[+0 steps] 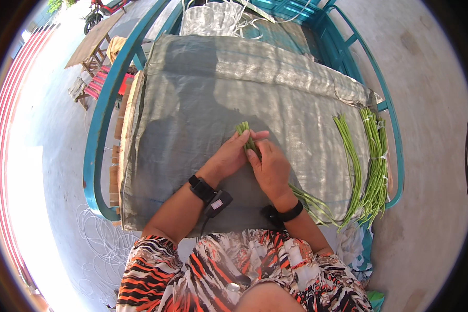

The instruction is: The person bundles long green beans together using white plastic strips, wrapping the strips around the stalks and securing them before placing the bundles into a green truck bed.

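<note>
Long green beans are gathered in a small bunch between my hands, over the middle of the grey cloth. My left hand closes round the bunch near its upper ends, which poke out past the thumb. Just below, my right hand grips the same bunch with thumb and fingers. The stalks pass beneath my right wrist, and their lower ends show to the right of the forearm. At the right, a narrow loose row of long beans lies beside thicker bundles bound with pale ties.
A teal metal rail frame surrounds the cloth-covered surface. Beyond the cloth's far edge sits a whitish woven container with pale strips. Tangled white cord lies on the floor at lower left. A wooden table and a red-slatted seat stand at far left.
</note>
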A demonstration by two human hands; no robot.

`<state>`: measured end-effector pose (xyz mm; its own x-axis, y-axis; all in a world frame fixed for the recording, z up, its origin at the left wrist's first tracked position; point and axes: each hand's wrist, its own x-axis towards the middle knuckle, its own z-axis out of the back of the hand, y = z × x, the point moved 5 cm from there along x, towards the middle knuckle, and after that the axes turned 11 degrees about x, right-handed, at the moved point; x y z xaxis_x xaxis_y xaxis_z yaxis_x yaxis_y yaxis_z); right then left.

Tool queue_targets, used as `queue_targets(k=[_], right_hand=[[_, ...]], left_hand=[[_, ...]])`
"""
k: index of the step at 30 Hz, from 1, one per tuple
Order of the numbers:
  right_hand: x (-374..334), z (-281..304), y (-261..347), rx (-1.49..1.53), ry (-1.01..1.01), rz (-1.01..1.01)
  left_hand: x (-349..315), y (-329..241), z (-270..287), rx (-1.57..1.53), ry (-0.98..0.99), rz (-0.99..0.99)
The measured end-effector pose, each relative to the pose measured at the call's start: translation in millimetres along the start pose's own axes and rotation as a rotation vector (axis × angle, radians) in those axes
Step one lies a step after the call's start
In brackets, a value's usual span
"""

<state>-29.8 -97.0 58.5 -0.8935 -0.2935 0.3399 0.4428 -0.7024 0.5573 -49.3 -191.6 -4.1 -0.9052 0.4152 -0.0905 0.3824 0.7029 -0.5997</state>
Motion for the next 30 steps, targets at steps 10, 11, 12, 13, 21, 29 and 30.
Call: queue_targets(k=[10, 11, 12, 13, 21, 29, 30], right_hand=[[-14.8, -8.8, 0.5, -0.020, 0.019, 0.014], [-17.1, -14.4, -2.7, 0.031, 0.054, -0.067], [-19.3, -18.1, -7.5, 0.081, 0.089, -0.149], [-20.2, -18.1, -9.2, 0.081, 0.088, -0.151], [-18.5, -20.3, -1.8, -0.027, 0.153, -0.089], [-36.3, 4.9, -23.3, 0.005, 0.269, -0.148], [-42.5, 15.1, -28.3, 0.055, 0.293, -0.164]], left_hand=[[-0.2, -0.8, 1.5, 0.019, 0.150, -0.032], [-0.5, 0.4, 5.0, 0.021, 0.150, -0.030], [-0.7, 0.1, 4.2, 0.040, 0.130, -0.020], [-0.9, -0.2, 3.3, 0.060, 0.110, -0.009], [-2.3, 2.3, 0.1, 0.176, 0.057, 0.099], [-2.8, 3.3, 4.3, 0.051, 0.042, 0.019], [-3.8, 1.6, 8.7, -0.035, 0.056, 0.029]])
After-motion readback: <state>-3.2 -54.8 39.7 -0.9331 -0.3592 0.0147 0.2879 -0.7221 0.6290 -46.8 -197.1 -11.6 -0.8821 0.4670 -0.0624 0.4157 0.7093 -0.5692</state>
